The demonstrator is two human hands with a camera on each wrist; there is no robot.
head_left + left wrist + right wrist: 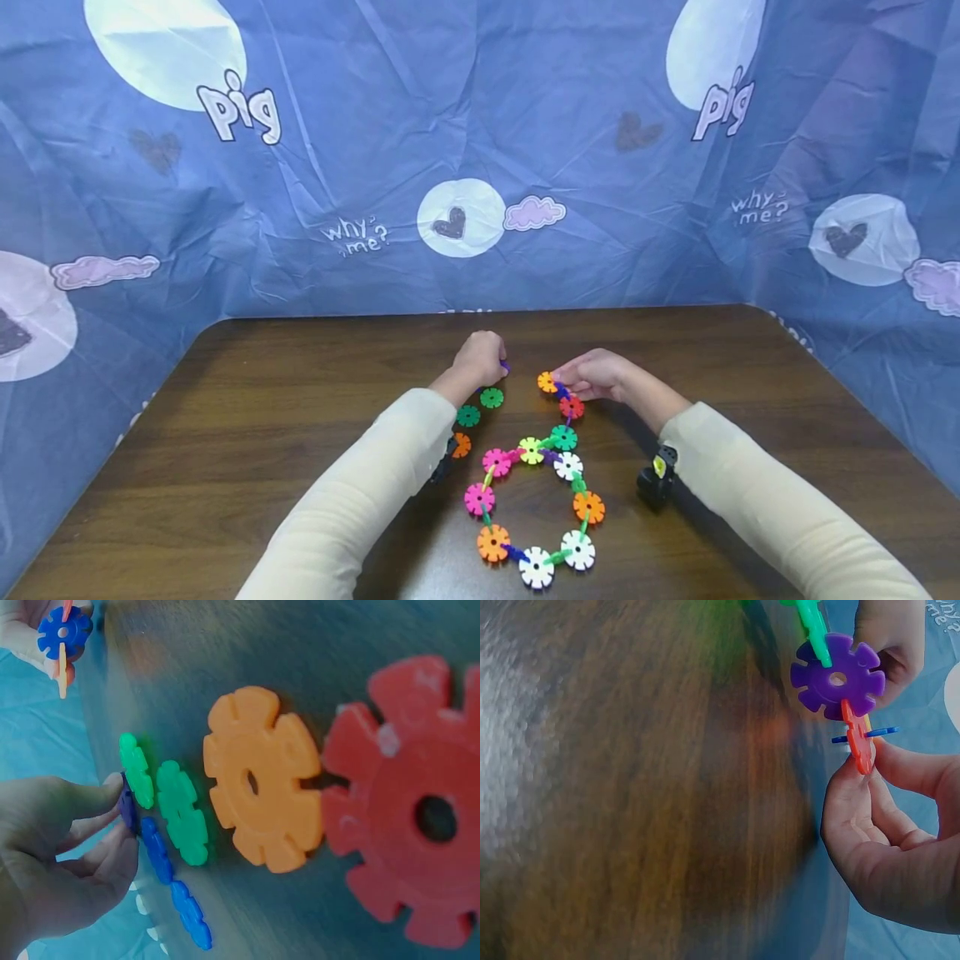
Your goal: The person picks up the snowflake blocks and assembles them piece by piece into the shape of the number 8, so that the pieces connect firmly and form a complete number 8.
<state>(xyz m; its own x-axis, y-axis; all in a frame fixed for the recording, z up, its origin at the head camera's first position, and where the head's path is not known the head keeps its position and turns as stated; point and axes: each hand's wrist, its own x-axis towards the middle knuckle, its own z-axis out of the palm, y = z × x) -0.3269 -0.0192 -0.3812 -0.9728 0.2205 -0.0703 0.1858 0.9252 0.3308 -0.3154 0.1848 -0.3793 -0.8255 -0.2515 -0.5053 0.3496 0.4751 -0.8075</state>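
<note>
Chain [564, 437] of notched plastic discs lies on the brown desk [315, 358], its closed ring nearer the person, its tail running up toward the far edge. White, orange, pink and yellow discs lie flat in the ring, linked by others set on edge. The right hand [596, 373] pinches the blue disc [76, 637] near the tail's end — an orange disc [547, 389] slots into one side, a red disc [576, 411] into the other. To the left, also toward the far edge, the left hand [480, 354] grips a purple disc [128, 804] between thumb and fingertips; whether it touches the desk I cannot tell. Beside that hand lie loose discs: two green [182, 817], two blue [156, 850], one orange [279, 772] and one red [382, 832]. Beyond the far edge hangs a blue printed cloth [465, 108] — hearts, clouds, "pig" lettering.
</note>
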